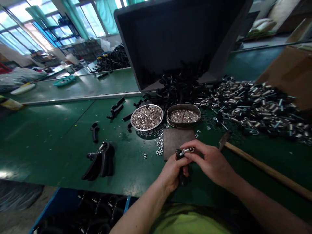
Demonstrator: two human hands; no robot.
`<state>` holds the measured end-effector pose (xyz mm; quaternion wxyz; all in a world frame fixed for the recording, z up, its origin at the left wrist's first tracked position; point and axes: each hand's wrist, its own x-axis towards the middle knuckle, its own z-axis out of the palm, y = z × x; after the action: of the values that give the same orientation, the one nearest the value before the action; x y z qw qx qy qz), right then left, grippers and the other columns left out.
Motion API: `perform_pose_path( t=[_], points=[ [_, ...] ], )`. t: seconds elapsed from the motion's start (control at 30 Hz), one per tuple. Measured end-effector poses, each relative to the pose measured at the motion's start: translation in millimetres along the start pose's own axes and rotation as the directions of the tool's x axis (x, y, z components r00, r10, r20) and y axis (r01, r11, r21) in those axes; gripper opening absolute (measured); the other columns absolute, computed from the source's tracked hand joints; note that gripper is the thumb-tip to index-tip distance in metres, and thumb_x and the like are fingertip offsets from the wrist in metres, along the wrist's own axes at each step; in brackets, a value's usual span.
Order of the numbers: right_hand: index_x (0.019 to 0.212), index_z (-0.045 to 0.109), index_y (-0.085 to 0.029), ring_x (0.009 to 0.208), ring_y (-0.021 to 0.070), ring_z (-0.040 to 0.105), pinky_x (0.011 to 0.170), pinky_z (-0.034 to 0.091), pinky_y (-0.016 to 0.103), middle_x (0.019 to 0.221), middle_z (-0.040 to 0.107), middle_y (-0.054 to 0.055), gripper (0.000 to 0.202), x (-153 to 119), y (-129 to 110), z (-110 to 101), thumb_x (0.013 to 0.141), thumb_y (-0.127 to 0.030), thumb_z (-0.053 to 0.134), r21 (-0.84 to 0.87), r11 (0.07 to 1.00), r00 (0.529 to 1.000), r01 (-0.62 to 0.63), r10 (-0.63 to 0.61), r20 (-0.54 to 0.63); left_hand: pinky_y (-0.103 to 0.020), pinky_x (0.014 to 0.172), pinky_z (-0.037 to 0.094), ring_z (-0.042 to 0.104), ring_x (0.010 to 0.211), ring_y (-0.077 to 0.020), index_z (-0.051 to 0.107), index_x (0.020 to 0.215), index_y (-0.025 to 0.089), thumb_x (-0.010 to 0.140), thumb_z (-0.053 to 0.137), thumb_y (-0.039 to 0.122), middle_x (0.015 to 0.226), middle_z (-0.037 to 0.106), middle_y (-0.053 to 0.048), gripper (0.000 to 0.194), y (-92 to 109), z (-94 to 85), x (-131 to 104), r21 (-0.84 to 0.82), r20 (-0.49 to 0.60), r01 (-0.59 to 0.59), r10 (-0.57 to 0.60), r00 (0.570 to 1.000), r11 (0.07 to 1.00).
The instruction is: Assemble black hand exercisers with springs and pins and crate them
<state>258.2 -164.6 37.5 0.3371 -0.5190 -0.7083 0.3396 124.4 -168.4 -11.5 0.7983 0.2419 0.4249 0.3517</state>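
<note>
My left hand is wrapped around a black plastic handle, its lower end showing below the fingers. At the handle's top sits a small metal spring on a rod. My right hand pinches the spring's far end between thumb and fingers. Both hands are over the near edge of a flat steel plate. Left of them, black hand grips with springs stand together on the green table, and a loose black handle lies behind these.
Behind the plate are a round dish of metal pins and an oval tin of small parts. Washers lie beside the plate. A hammer lies right, below piled spring parts. A tipped grey bin spills black handles.
</note>
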Motion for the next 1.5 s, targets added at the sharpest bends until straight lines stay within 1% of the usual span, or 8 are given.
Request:
perform_pose_path(
  t=[0.47, 0.7, 0.83, 1.0, 1.03, 1.17, 1.33, 1.5],
  points=[
    [0.096, 0.062, -0.024, 0.086, 0.0165, 0.067, 0.076, 0.051, 0.028, 0.093, 0.071, 0.001, 0.020, -9, 6, 4, 0.084, -0.013, 0.051, -0.082, 0.993, 0.996, 0.091, -0.092, -0.010, -0.019, 0.044, 0.028, 0.035, 0.048, -0.0074, 0.049, 0.079, 0.018, 0.072, 0.064, 0.042, 0.057, 0.039, 0.007, 0.029, -7, -6.7, 3, 0.387, -0.080, -0.174, 0.221, 0.972, 0.905],
    [0.093, 0.063, -0.026, 0.086, 0.0173, 0.066, 0.077, 0.049, 0.028, 0.092, 0.071, 0.000, 0.017, -13, 8, 9, 0.084, -0.016, 0.052, -0.027, 1.000, 0.995, 0.007, -0.009, -0.098, -0.022, 0.059, 0.034, 0.046, 0.064, -0.0124, 0.051, 0.076, 0.018, 0.072, 0.065, 0.029, 0.068, 0.052, 0.003, 0.018, -5, -4.9, -1, 0.679, -0.109, -0.325, 0.528, 0.842, 0.658],
    [0.090, 0.064, -0.023, 0.086, 0.0171, 0.065, 0.078, 0.048, 0.029, 0.090, 0.070, 0.001, 0.015, -12, 14, 9, 0.083, -0.017, 0.052, 0.012, 0.998, 0.996, -0.061, 0.061, -0.065, -0.024, 0.063, 0.036, 0.050, 0.070, -0.0150, 0.055, 0.085, 0.017, 0.070, 0.068, 0.030, 0.076, 0.058, 0.000, 0.023, -8, -0.3, -7, 0.698, -0.024, -0.302, 0.444, 0.896, 0.649],
    [0.097, 0.064, -0.020, 0.079, 0.0162, 0.066, 0.070, 0.050, 0.027, 0.087, 0.071, 0.001, 0.019, 21, 49, -21, 0.084, -0.029, 0.055, 0.100, 0.982, 0.962, -0.158, 0.130, 0.241, -0.023, 0.059, 0.035, 0.046, 0.064, -0.0118, 0.054, 0.087, 0.017, 0.070, 0.070, 0.041, 0.072, 0.054, 0.001, 0.033, -10, -0.8, -14, 0.580, 0.070, -0.242, 0.248, 0.966, 0.778],
    [0.095, 0.065, -0.019, 0.079, 0.0160, 0.066, 0.070, 0.049, 0.027, 0.086, 0.071, 0.001, 0.019, 33, 61, -30, 0.085, -0.030, 0.053, 0.024, 0.988, 0.967, -0.152, 0.143, 0.212, -0.022, 0.056, 0.034, 0.043, 0.060, -0.0103, 0.053, 0.086, 0.017, 0.071, 0.069, 0.044, 0.068, 0.050, 0.003, 0.035, -9, -2.1, -15, 0.524, 0.068, -0.209, 0.204, 0.977, 0.826],
    [0.084, 0.068, -0.018, 0.091, 0.0202, 0.060, 0.080, 0.044, 0.032, 0.091, 0.066, 0.006, 0.011, 82, 112, -61, 0.080, -0.021, 0.057, -0.441, 0.861, 0.954, -0.252, 0.144, -0.264, -0.019, 0.045, 0.026, 0.034, 0.047, -0.0057, 0.044, 0.084, 0.020, 0.074, 0.064, 0.052, 0.060, 0.042, 0.007, 0.039, -5, -9.0, -13, 0.263, 0.048, -0.085, 0.075, 0.996, 0.961],
    [0.067, 0.063, -0.018, 0.096, 0.0249, 0.055, 0.078, 0.043, 0.034, 0.088, 0.063, 0.010, 0.010, 101, 136, -71, 0.076, -0.018, 0.058, -0.490, 0.831, 0.947, -0.264, 0.126, -0.296, -0.019, 0.047, 0.033, 0.044, 0.053, -0.0067, 0.048, 0.082, 0.017, 0.073, 0.066, 0.050, 0.072, 0.054, 0.001, 0.038, 5, -15.7, -9, 0.239, 0.015, -0.149, 0.149, 0.989, 0.960],
    [0.081, 0.062, -0.020, 0.093, 0.0203, 0.061, 0.085, 0.046, 0.034, 0.098, 0.067, 0.005, 0.009, 65, 94, -48, 0.082, -0.027, 0.056, -0.379, 0.921, 0.980, -0.094, 0.018, -0.199, -0.016, 0.043, 0.026, 0.037, 0.051, -0.0053, 0.053, 0.085, 0.015, 0.071, 0.062, 0.063, 0.065, 0.045, 0.004, 0.050, 12, -14.1, -2, 0.105, -0.049, -0.018, 0.023, 0.999, 0.994]
  ],
)
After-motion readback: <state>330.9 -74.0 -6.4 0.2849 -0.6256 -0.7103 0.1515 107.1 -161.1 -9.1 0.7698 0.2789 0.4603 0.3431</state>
